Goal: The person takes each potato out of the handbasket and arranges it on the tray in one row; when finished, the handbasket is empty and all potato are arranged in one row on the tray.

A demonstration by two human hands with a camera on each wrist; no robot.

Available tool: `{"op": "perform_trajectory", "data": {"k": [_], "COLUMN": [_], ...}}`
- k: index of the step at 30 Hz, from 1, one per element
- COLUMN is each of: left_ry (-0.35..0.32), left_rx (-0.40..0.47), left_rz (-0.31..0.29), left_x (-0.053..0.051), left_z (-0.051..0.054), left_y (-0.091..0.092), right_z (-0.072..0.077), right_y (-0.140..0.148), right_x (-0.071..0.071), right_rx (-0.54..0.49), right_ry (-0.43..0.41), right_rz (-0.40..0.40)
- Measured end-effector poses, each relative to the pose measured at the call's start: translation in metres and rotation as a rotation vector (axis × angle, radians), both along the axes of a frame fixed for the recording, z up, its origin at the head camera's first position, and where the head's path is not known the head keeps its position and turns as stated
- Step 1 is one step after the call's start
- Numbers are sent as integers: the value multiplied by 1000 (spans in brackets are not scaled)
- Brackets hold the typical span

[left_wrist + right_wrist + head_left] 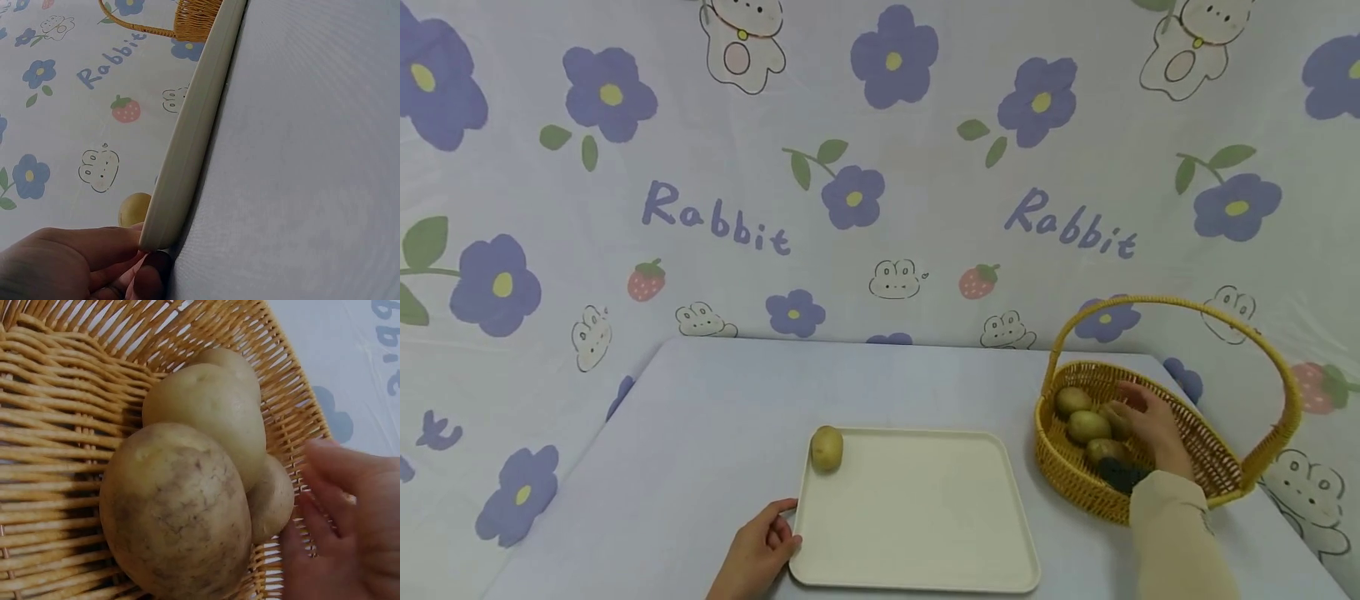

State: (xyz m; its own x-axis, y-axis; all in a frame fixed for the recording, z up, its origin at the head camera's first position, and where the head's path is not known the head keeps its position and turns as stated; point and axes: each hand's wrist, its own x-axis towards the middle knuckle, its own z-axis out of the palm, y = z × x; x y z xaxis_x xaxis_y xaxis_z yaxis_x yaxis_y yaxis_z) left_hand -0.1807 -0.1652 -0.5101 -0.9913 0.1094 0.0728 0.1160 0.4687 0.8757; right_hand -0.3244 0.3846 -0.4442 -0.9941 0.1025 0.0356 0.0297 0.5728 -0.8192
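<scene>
My left hand (756, 552) holds the left rim of a cream rectangular tray (917, 517), with fingertips at its edge. In the left wrist view the tray's side wall (190, 131) rises from the fingers. One potato (827, 448) lies in the tray's far left corner. Over at the right, my right hand (1153, 425) reaches into a wicker basket (1075, 487) holding several potatoes (1088, 427). The right wrist view has the fingers extended beside a small potato (273, 500); whether they touch it I cannot tell. A large, dark-blotched potato (178, 512) sits nearer the camera.
The basket's tall arched handle (1180, 302) rises above it, over the right forearm's sleeve (1176, 533). A pale table (715, 433) carries tray and basket. Behind hangs a cloth (925, 150) printed with flowers and rabbits.
</scene>
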Motion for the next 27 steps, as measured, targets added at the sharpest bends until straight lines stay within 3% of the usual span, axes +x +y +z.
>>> {"op": "perform_trajectory", "data": {"k": [3, 6, 12, 16, 22, 27], "left_ry": [5, 13, 40, 55, 59, 65], "left_rx": [7, 1, -16, -11, -32, -34], "left_rz": [-5, -7, 11, 12, 25, 39], "left_x": [1, 3, 8, 10, 11, 11], "left_z": [-1, -1, 0, 0, -2, 0], "left_y": [1, 2, 2, 2, 2, 2], "right_z": [1, 2, -3, -7, -9, -6], "right_y": [1, 1, -3, -4, -7, -10], "right_x": [6, 11, 16, 21, 29, 34], "right_rx": [49, 92, 103, 116, 220, 230], "right_ry": [-103, -151, -116, -138, -110, -94], "right_rz": [113, 134, 107, 117, 126, 110]}}
